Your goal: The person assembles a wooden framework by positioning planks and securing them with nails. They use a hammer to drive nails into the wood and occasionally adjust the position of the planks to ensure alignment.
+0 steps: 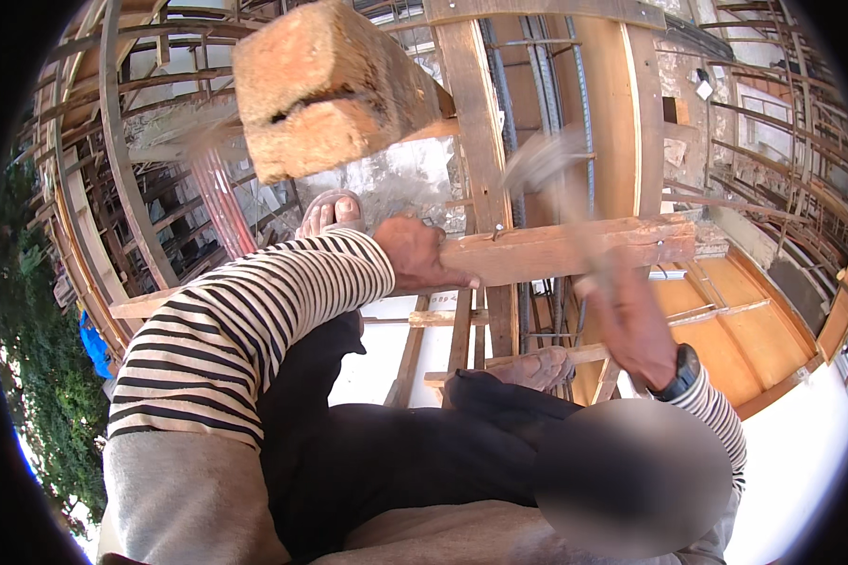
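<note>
My left hand is closed round a wooden batten that lies crosswise in front of me, its thumb stretched along the wood. A nail stands up from the batten's far edge, to the right of that hand, where an upright plank meets it. In my right hand is a hammer, held by the handle over the batten, its head up and to the left. Motion blurs the hammer and the fingers round it. More nail heads show at the batten's right end.
A thick cracked timber juts close in at upper left. Steel bars run inside the plank formwork ahead. My feet rest on timbers among gaps, with a drop beneath. Orange panels lie at right; scaffold poles stand at left.
</note>
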Motion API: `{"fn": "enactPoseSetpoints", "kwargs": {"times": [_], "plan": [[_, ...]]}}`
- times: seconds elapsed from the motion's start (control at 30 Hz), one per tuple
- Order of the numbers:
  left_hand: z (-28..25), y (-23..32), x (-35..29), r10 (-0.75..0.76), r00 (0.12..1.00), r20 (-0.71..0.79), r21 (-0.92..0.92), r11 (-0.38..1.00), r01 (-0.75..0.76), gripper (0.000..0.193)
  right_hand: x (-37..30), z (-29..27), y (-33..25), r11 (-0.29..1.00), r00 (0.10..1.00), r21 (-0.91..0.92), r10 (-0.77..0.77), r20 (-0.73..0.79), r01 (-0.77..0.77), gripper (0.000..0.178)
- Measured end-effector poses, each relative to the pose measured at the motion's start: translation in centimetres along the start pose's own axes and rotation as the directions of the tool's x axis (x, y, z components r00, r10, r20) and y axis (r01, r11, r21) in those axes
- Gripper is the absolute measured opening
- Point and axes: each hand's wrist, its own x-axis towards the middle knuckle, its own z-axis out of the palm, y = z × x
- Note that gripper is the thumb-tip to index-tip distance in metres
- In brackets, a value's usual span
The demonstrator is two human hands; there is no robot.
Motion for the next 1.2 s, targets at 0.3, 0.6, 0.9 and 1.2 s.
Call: {"fn": "enactPoseSetpoints", "kwargs": {"times": [0.3,0.6,0.9,1.2], "plan": [[0.8,-0.6,-0.5,-0.024,0.999,0.045,0.011,1.000,0.023,0.099,2.2,-6.8,-3.3,0.839,0.957,0.470,-0.189,-0.219,0.273,0.023],[2.6,-0.5,-0.7,0.049,0.999,-0.012,-0.039,0.998,-0.050,0.104,-1.2,0.1,-0.7,0.997,0.997,-0.025,0.069,0.048,-0.067,0.041],[0.6,-0.4,0.3,-0.012,0.996,0.083,0.011,1.000,0.011,0.102,-2.3,2.5,3.3,0.969,0.987,-0.190,-0.158,0.004,0.156,0.032],[1.4,-0.8,0.0,-0.023,0.998,0.058,-0.048,0.999,0.026,0.102,-3.5,1.0,1.9,0.833,0.957,0.530,0.004,-0.290,0.157,0.026]]}}
